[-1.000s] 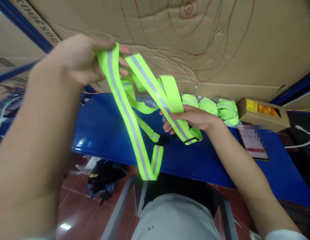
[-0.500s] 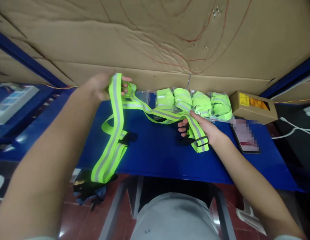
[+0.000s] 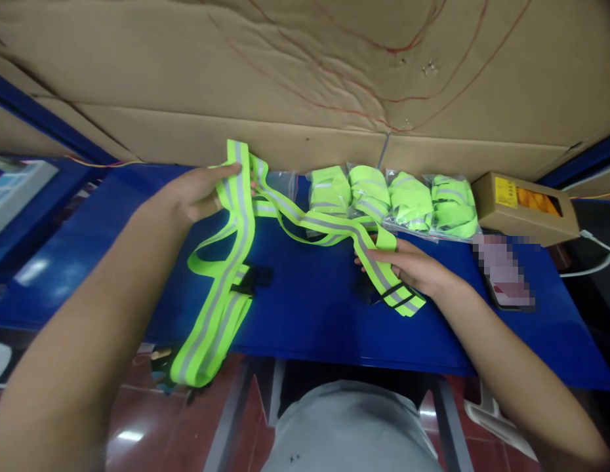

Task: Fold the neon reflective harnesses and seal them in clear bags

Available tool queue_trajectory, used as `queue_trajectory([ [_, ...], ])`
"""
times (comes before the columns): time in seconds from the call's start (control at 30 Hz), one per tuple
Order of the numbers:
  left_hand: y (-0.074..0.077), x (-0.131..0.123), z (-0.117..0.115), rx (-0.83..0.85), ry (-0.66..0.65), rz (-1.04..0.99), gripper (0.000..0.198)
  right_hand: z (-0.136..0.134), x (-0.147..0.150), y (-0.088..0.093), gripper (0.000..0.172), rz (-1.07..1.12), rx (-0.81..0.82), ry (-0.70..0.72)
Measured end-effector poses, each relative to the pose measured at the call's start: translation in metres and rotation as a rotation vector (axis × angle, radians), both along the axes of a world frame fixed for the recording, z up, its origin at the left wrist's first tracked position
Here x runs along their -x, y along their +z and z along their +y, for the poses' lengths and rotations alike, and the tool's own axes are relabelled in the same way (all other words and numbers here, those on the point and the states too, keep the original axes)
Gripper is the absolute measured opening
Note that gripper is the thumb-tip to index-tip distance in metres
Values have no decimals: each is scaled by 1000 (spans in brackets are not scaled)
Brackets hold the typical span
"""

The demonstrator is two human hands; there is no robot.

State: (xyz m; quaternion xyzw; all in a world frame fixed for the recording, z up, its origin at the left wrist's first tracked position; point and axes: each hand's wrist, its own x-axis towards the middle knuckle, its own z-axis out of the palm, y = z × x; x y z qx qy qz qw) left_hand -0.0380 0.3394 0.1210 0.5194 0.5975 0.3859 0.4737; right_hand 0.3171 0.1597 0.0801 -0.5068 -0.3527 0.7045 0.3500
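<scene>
A neon-yellow reflective strap with a grey stripe runs between my two hands above the blue table. My left hand grips its upper left part, thumb on the band, and a long loop hangs from there past the table's front edge. Over on the right, my right hand pinches another stretch near a black slider buckle. The middle span sags slightly between the hands. A dark buckle piece shows on the left loop.
Several clear bags of folded neon straps line the back of the table. To their right stand a cardboard box with orange contents and a phone. A cardboard wall rises behind. White cables lie at far right.
The view has shifted slightly. My left thumb now lies over the strap's front. My right fingers have moved along the strap, and its buckle end sits lower and farther right.
</scene>
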Motion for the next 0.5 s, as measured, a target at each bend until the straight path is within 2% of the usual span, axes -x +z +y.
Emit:
queue_trajectory([
  [0.17,-10,17,-12,20,72,-41,31,1,3,-6,40,-19,-28,-39],
  [0.27,-2,33,-36,-4,122,26,36,0,8,-5,37,-1,-33,-112],
  [0.3,4,38,-49,-17,136,88,37,-1,10,-3,37,7,-29,-137],
  [0.4,23,39,-108,-206,153,635,34,-2,16,1,33,21,10,-204],
  [0.47,28,23,-160,-275,124,696,35,-4,19,3,30,9,25,-243],
  [0.5,25,8,-187,-281,83,626,35,-5,21,5,29,-3,19,-258],
])
